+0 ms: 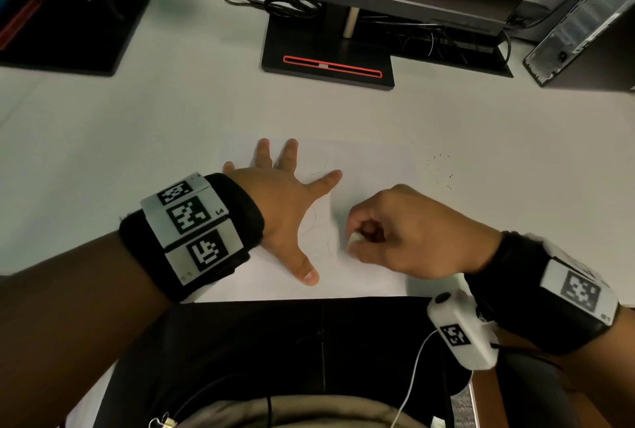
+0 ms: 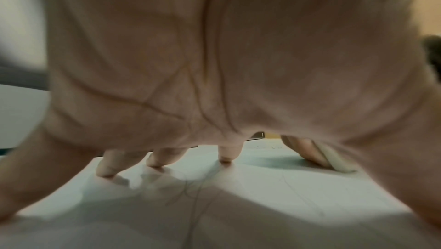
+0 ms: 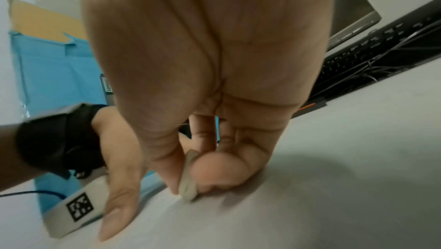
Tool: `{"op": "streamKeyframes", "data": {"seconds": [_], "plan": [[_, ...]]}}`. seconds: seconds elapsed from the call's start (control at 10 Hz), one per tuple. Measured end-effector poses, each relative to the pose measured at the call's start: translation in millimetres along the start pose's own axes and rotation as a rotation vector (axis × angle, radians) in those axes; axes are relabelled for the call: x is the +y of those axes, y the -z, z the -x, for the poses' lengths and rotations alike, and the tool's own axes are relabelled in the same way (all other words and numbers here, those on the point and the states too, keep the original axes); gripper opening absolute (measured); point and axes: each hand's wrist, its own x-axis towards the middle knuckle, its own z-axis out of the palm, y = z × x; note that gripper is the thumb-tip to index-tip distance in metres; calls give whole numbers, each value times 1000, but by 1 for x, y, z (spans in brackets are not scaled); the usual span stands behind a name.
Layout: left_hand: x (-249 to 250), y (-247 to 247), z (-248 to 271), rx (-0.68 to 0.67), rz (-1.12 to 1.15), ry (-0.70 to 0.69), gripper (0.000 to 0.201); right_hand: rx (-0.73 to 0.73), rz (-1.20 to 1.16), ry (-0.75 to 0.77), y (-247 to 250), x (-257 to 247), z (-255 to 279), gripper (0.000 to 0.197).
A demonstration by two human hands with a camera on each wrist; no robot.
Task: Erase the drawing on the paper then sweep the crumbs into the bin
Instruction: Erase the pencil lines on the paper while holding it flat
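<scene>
A white sheet of paper [image 1: 371,166] lies on the desk near its front edge, with faint pencil lines [image 1: 318,168] left on it. My left hand [image 1: 285,201] lies flat on the paper, fingers spread, pressing it down. Just to its right, my right hand [image 1: 395,235] pinches a small white eraser [image 1: 355,238] between thumb and fingers, its lower end touching the paper [image 3: 262,221]. The eraser [image 3: 188,179] shows clearly in the right wrist view. Dark eraser crumbs [image 1: 441,170] lie scattered on the desk beyond the paper's right edge. No bin is in view.
A monitor stand [image 1: 326,56] stands at the back centre with cables beside it. Another monitor base [image 1: 68,29] is at the back left and a computer case [image 1: 584,25] at the back right. The desk's front edge [image 1: 309,299] runs just below my hands.
</scene>
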Motion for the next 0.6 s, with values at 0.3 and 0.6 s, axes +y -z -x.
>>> {"op": "streamKeyframes", "data": {"seconds": [0.3,0.6], "plan": [[2,1,2,-6,-5,12,146,44,6,-9,-3,2,6,16],[3,2,0,-3,1,15,146,39,22,6,-4,-2,6,15]]}}
